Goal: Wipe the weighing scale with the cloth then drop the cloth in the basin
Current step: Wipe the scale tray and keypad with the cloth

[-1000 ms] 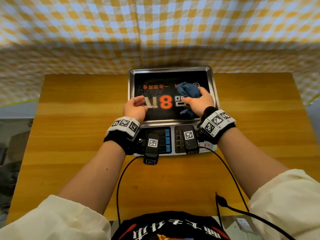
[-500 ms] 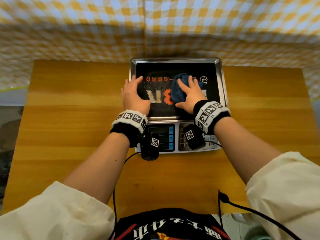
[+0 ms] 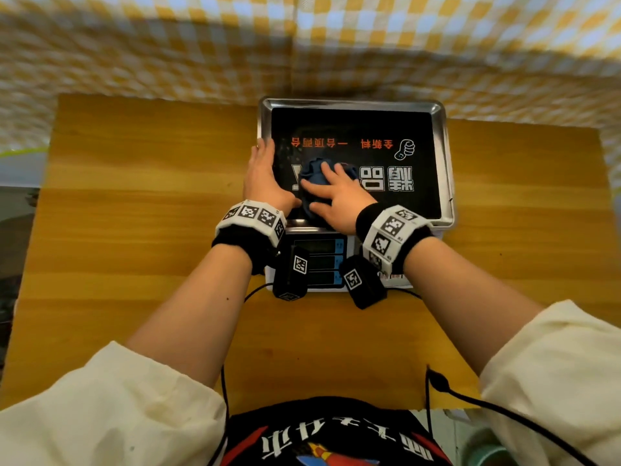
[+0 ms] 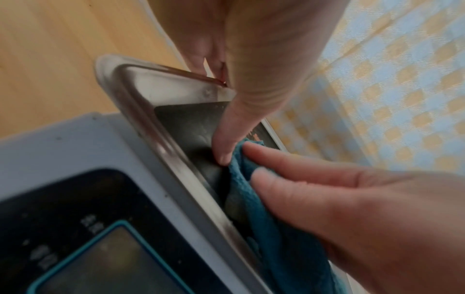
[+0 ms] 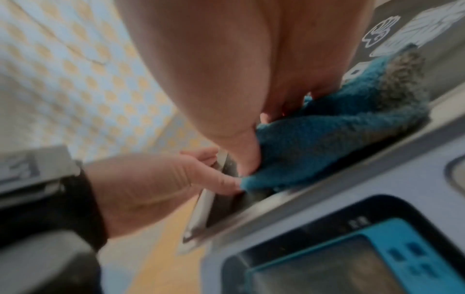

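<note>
The weighing scale (image 3: 441, 163) stands on the wooden table, a steel pan with a black printed sheet inside. A crumpled blue cloth (image 3: 311, 171) lies on the pan's near left part. My right hand (image 3: 336, 193) presses it down with spread, straight fingers. My left hand (image 3: 267, 173) lies flat along the pan's left rim, fingers over the edge and thumb inside the pan, right beside the cloth (image 4: 251, 199). In the right wrist view the cloth (image 5: 314, 143) bunches against the near rim under my right hand's fingers (image 5: 251, 159).
The scale's display panel (image 3: 319, 260) faces me, partly behind the wrist cameras. Bare table (image 3: 134, 230) spreads on both sides. A checked curtain (image 3: 302, 45) hangs behind. A pale green round rim (image 3: 487, 447) shows below the table's near right corner.
My right hand has slid the cloth leftward across the pan to my left hand. My left hand has gone from curled at the near rim to flat along the left rim.
</note>
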